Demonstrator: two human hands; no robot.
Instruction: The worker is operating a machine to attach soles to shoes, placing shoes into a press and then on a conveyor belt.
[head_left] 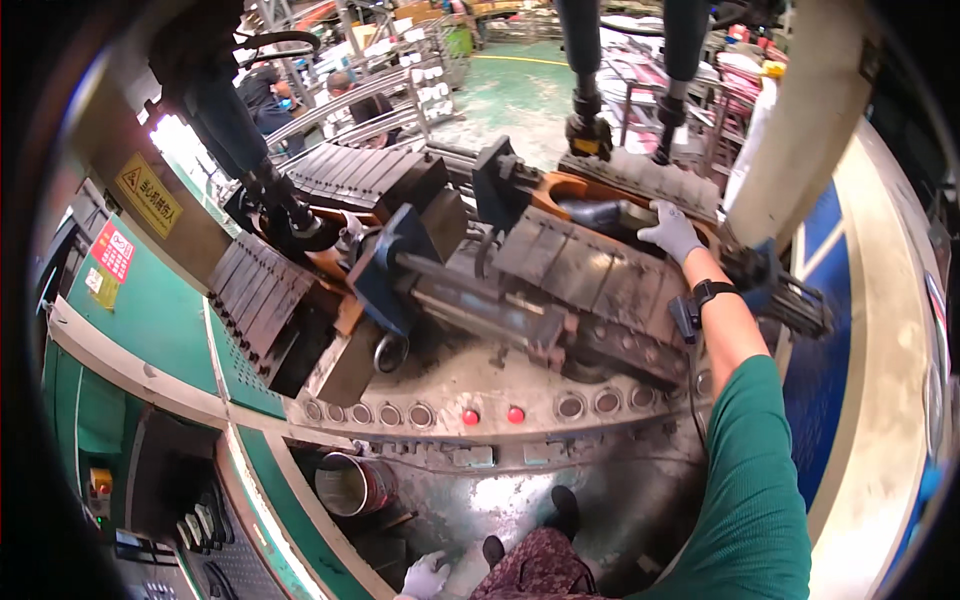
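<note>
Up top, right hand [671, 231] on machine [560, 270]; left hand [426, 576] low

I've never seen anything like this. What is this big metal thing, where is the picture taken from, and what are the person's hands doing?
The picture comes from a camera worn on a person's head, looking down, so straight edges bend near the rim. The person stands at a large factory machine of dark ribbed metal blocks above a worn steel base with two red buttons. The right hand, in a light grey glove, reaches far in and rests on something in an orange-brown cavity; what it touches is too hidden to tell. The left hand, also gloved, hangs low by the body, apparently holding nothing. A green control panel sits on the left.
</note>
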